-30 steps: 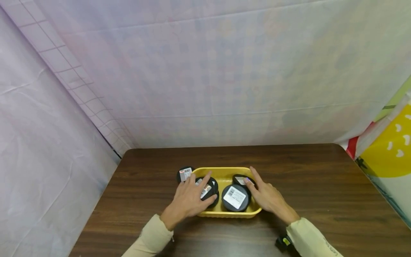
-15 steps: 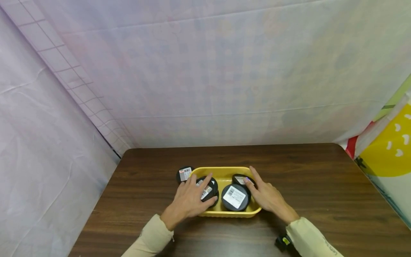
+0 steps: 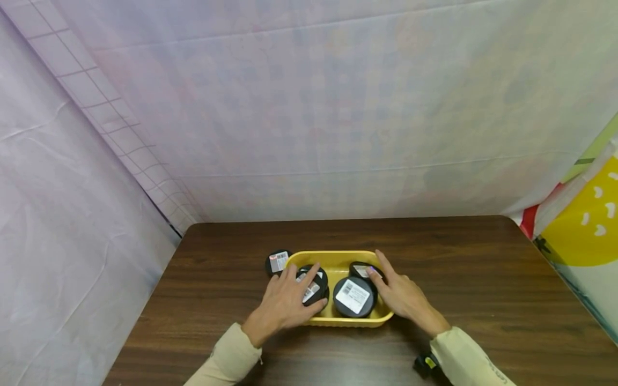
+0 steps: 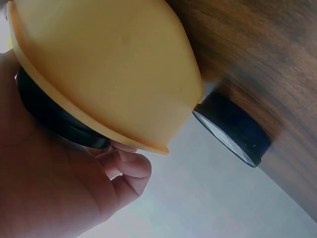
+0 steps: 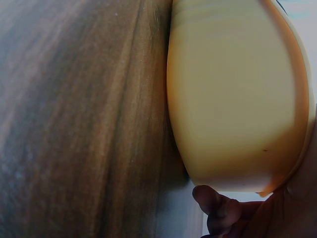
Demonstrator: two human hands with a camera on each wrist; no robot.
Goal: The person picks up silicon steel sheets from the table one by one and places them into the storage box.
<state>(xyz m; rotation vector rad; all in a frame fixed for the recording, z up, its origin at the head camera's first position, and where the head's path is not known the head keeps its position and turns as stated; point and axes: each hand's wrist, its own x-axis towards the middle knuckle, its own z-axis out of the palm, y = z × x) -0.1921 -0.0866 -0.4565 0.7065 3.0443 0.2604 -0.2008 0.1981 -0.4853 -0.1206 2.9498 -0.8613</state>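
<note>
A yellow plastic basket (image 3: 333, 261) stands on the table with several flat round black containers in it, some bearing white barcode labels. My left hand (image 3: 285, 303) lies across its left end, thumb and fingers spread around a labelled black container (image 3: 316, 292) on top of another. In the left wrist view that container sticks up past the basket's rim, under my palm. At the other end my right hand (image 3: 405, 295) grips the basket's wall, fingers outside and thumb inside over a tilted black container (image 3: 359, 268). A larger labelled one (image 3: 354, 298) lies beside it.
Another black container (image 3: 278, 261) rests on the brown wooden table (image 3: 217, 279) just outside the basket's far left corner. A small black object with a yellow-green mark (image 3: 425, 364) is near my right sleeve. Pale curtains hang behind and on the left.
My left fingers have shifted slightly and the container beneath them has moved a little, uncovering more of the one behind. The right hand and basket look unchanged.
</note>
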